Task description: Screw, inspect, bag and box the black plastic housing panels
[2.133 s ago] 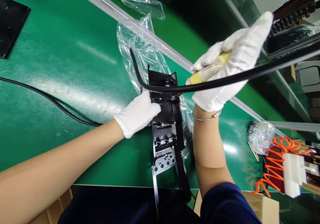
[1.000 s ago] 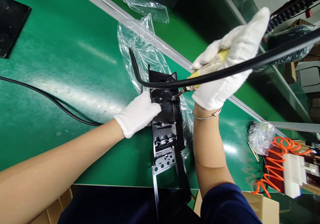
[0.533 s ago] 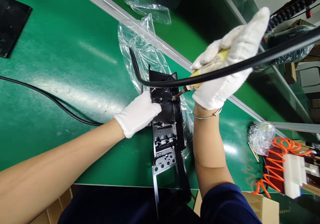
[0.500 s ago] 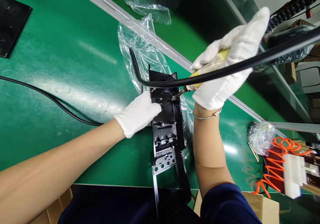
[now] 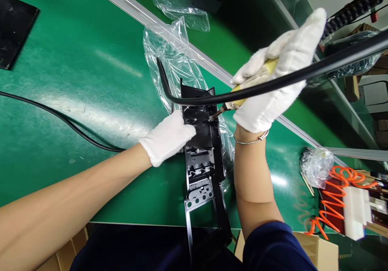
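My right hand [image 5: 273, 77], in a white glove with a bracelet at the wrist, is closed around the yellow handle of a soldering iron [image 5: 237, 95]. The iron's thin metal tip points down and left, meeting the long black plastic frame [image 5: 201, 158] near its right wall. At the frame's left edge, my gloved left hand [image 5: 169, 137] grips it; the curled fingers are partly hidden. Ribs, clips and small screws or posts show along the frame's inside. Its lower end reaches past the table edge towards my body.
A thick black tube [image 5: 273, 87] crosses in front of my right hand. Crumpled clear plastic [image 5: 172, 57] lies behind the frame on the green table [image 5: 75, 73]. A black cable [image 5: 69, 123] and dark panel [image 5: 16, 28] are left. An orange coiled hose [image 5: 329, 206] hangs right.
Both hands, the iron and the frame hold the same position. The clear plastic near the top has shifted very slightly.
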A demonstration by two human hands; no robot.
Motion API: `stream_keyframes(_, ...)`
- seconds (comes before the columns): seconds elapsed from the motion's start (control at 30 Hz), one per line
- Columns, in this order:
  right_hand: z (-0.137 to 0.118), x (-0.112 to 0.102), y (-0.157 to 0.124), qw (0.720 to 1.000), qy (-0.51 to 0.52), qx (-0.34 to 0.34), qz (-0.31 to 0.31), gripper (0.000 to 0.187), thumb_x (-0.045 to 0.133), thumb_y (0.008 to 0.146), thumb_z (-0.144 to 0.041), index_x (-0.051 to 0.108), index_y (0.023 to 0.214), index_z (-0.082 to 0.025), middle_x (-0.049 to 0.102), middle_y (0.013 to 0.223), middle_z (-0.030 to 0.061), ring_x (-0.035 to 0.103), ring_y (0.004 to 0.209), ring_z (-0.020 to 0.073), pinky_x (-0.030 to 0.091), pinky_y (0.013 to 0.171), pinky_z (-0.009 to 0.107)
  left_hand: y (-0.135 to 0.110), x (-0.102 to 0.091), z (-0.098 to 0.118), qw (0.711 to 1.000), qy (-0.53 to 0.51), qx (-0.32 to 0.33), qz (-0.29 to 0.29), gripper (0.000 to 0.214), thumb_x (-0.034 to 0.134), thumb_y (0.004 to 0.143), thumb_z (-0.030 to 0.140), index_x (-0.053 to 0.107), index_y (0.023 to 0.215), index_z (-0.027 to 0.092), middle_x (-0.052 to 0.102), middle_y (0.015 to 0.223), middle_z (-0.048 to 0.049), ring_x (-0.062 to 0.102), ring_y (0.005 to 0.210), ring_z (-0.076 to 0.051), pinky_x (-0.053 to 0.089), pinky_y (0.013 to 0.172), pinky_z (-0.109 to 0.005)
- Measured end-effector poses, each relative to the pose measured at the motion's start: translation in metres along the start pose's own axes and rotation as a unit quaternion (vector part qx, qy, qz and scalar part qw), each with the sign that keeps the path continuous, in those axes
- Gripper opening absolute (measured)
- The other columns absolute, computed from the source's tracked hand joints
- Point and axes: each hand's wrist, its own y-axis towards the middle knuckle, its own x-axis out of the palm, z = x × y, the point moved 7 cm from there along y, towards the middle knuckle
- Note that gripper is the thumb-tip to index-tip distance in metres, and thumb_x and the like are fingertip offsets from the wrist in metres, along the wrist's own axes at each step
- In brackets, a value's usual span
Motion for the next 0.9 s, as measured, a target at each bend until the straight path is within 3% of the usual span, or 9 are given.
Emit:
stream_keyframes(0.17,-0.003,0.002,-0.001,1.0,-0.005,-0.021,-0.019,0.028,0.048,0.093,-0.063,0.06,0.102,-0.039,0.04,0.081,-0.0009,0.043,0.05,0.0117,0.042,0.036,0.025,0.0,0.002,0.001,0.999,0.043,0.003,-0.018,0.02,0.058,0.07,0.018,0.046,0.085,0.024,0.045,0.059,0.0049,0.053,0.07,-0.02,0.042,0.067,-0.03)
stream_keyframes(0.33,-0.008,0.001,-0.002,0.997,0.038,-0.062,-0.009,0.023,0.052,0.093,-0.058,0.059,0.099,-0.038,0.04,0.081,-0.0017,0.042,0.049,0.0096,0.04,0.035,0.022,0.0,0.002,0.001,0.999,0.05,0.006,-0.021,0.02,0.058,0.07,0.019,0.049,0.087,0.022,0.057,0.073,0.0017,0.049,0.066,-0.016,0.04,0.065,-0.029)
stream_keyframes(0.5,0.0,0.003,-0.002,1.0,-0.006,0.0,-0.012,0.031,0.047,0.092,-0.065,0.059,0.096,-0.036,0.042,0.084,0.0001,0.044,0.053,0.012,0.043,0.037,0.024,0.0,0.003,0.0,0.999,0.035,0.004,-0.025,0.02,0.057,0.067,0.018,0.048,0.085,0.022,0.056,0.072,0.0015,0.048,0.065,-0.016,0.04,0.064,-0.029)
stream_keyframes(0.7,0.006,0.003,-0.002,0.999,0.0,0.047,-0.008,0.038,0.045,0.091,-0.071,0.059,0.093,-0.036,0.036,0.073,-0.001,0.041,0.049,0.014,0.044,0.038,0.027,0.0,0.002,0.002,0.998,0.045,0.021,-0.027,0.017,0.056,0.068,0.018,0.051,0.083,0.022,0.059,0.076,0.0011,0.047,0.066,-0.015,0.039,0.062,-0.028)
stream_keyframes(0.9,-0.01,0.004,-0.003,1.0,0.022,0.019,-0.003,0.029,0.048,0.094,-0.056,0.052,0.081,-0.03,0.04,0.072,-0.0024,0.043,0.048,0.0113,0.041,0.037,0.024,0.0,0.004,0.002,0.999,0.035,0.024,-0.031,0.016,0.056,0.068,0.017,0.05,0.082,0.022,0.055,0.071,0.0016,0.046,0.065,-0.015,0.038,0.061,-0.028)
